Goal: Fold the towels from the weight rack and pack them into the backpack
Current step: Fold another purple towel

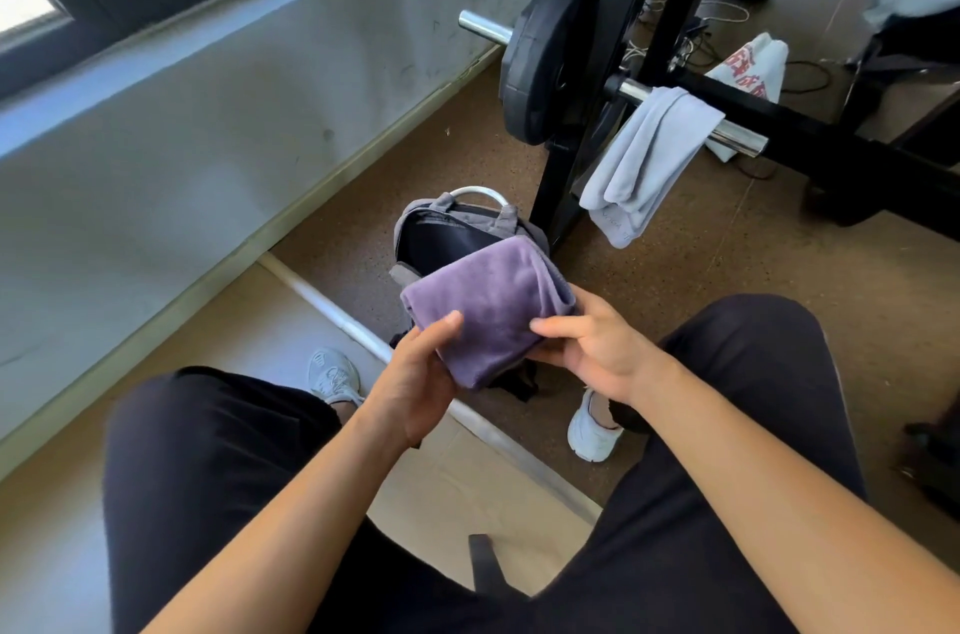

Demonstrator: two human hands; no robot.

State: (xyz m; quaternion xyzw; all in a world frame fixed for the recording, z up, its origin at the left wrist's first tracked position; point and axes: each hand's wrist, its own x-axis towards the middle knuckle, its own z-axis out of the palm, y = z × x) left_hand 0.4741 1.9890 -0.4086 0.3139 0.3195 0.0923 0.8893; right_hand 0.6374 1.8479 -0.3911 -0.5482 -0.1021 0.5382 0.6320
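Left hand [415, 376] grips the near edge of the folded purple towel [488, 306], thumb on top and fingers curled beneath. Right hand [597, 347] holds the towel's right side, its fingers apparently tucked under. At 12 o'clock, directly behind the towel, stands the open grey backpack [441, 228]. At 2 o'clock a pale blue towel [644, 155] hangs over the rack's chrome bar [737, 137].
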